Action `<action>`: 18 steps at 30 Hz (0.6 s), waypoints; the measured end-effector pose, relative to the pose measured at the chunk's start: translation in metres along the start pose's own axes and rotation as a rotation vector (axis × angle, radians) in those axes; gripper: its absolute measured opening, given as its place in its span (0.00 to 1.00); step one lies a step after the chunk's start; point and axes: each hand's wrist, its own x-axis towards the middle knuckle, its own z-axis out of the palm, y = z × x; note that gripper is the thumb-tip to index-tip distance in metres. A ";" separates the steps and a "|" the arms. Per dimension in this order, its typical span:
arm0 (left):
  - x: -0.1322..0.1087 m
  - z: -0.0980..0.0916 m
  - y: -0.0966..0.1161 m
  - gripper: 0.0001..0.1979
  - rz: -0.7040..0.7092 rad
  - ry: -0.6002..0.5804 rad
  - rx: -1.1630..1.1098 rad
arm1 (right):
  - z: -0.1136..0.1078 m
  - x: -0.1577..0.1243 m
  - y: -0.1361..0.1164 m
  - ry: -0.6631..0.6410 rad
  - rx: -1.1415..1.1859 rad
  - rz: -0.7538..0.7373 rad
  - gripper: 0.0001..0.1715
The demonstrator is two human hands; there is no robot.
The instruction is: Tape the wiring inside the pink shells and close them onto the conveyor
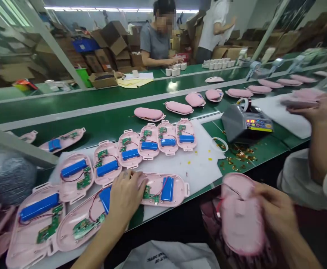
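Observation:
My left hand (pixel 127 192) is closed over the left end of a pink plastic shell half (pixel 177 200), which lies open side up at the table's front. Inside that shell sit a blue battery (pixel 167 189) and a green circuit board (pixel 149 194). On the right, my right hand (pixel 278 209) grips the edge of a pink oval cover (pixel 243 224), held in front of the table edge. A thin dark wire crosses the cover's upper part, and a small red and white connector (pixel 218 209) shows at its left side.
Several more shells with batteries (pixel 76 175) stand in a row on a white foam sheet (pixel 205 164). A grey tape dispenser (pixel 244 123) stands at the right, beside amber tape scraps (pixel 240 153). Closed pink units (pixel 149 113) line the green belt. A co-worker's hands (pixel 320 108) work at far right.

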 end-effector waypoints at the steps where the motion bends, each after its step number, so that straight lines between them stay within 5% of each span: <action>1: 0.001 0.004 -0.002 0.13 0.019 -0.013 -0.073 | 0.010 0.009 -0.008 -0.051 0.061 -0.026 0.09; 5: -0.006 0.002 -0.008 0.13 0.001 -0.067 -0.471 | 0.078 0.051 -0.045 -0.327 0.371 -0.035 0.04; 9: -0.016 -0.009 -0.019 0.08 -0.272 -0.040 -0.860 | 0.128 0.070 -0.081 -0.640 0.380 -0.071 0.08; 15: -0.029 -0.017 -0.021 0.09 -0.300 -0.041 -1.081 | 0.159 0.072 -0.154 -1.113 -0.318 -0.525 0.18; 18: -0.037 -0.016 -0.014 0.08 -0.212 0.068 -1.024 | 0.186 0.063 -0.180 -1.057 -0.606 -0.826 0.19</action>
